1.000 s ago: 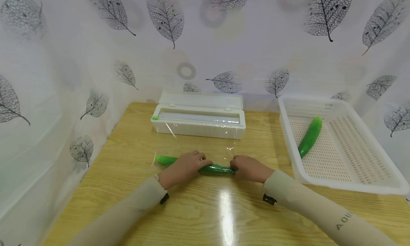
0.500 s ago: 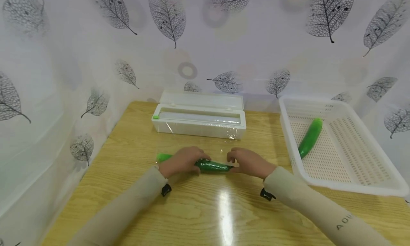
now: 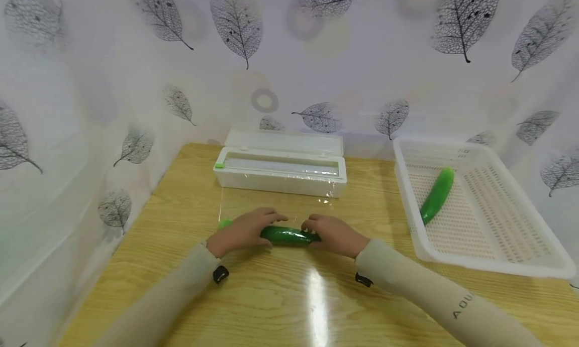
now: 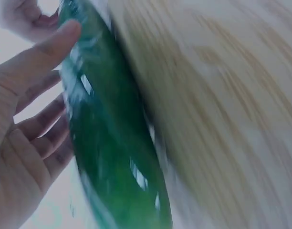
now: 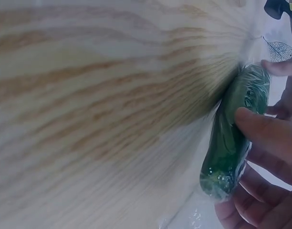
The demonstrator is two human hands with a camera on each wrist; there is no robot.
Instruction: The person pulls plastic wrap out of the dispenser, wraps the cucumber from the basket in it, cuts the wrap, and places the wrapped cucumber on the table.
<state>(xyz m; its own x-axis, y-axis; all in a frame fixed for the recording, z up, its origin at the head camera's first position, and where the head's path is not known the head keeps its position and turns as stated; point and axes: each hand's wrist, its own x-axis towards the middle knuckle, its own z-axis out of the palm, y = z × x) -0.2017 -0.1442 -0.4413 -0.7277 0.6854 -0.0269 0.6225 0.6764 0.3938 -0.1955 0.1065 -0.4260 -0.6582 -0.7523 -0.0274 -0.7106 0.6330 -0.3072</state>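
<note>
A green cucumber [image 3: 286, 236] in clear cling film lies crosswise on the table. Its glossy, wrinkled wrapping shows in the left wrist view and the right wrist view. My left hand [image 3: 244, 231] holds its left part from above, covering much of it; the thumb [image 4: 50, 52] lies on the near side, fingers behind. At the right end my right hand [image 3: 336, 235] holds it, thumb [image 5: 267, 131] against the wrapping and fingers bent round the other side. A transparent sheet of film [image 3: 267, 200] stretches from the cucumber back to the white film box [image 3: 280, 183].
The film box stands with its lid [image 3: 282, 142] up and a roll [image 3: 280, 166] inside. On the right is a white plastic basket [image 3: 410, 221] holding another cucumber [image 3: 437, 196]. A leaf-patterned curtain [image 3: 280, 61] borders the wooden table [image 3: 262, 307].
The right hand has loosened from its tight pinch at the cucumber's end and taken hold again. Both hands and the cucumber have shifted slightly left over the last half second.
</note>
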